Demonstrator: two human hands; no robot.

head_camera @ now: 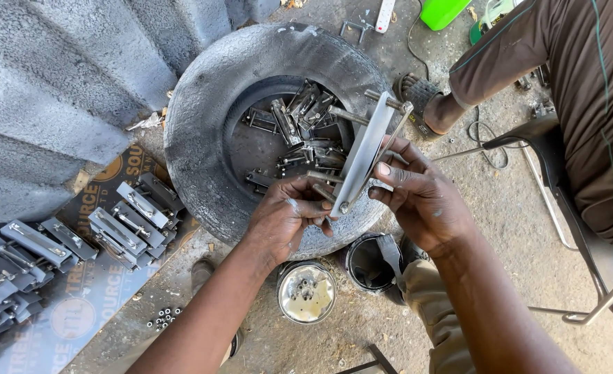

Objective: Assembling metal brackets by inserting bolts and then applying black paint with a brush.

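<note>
Old tyre (202, 104) holding loose metal fittings (299, 125), rows of grey brackets (123, 225) on printed board (78, 305), round tin (306, 292)

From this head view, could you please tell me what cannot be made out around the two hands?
- Left hand: its fingertips hide what it grips at the metal bracket base.
- Right hand: palm side faces away.
- Parts inside the tyre: partly behind the bracket.
- Seated person: cut off by the right edge.
</note>
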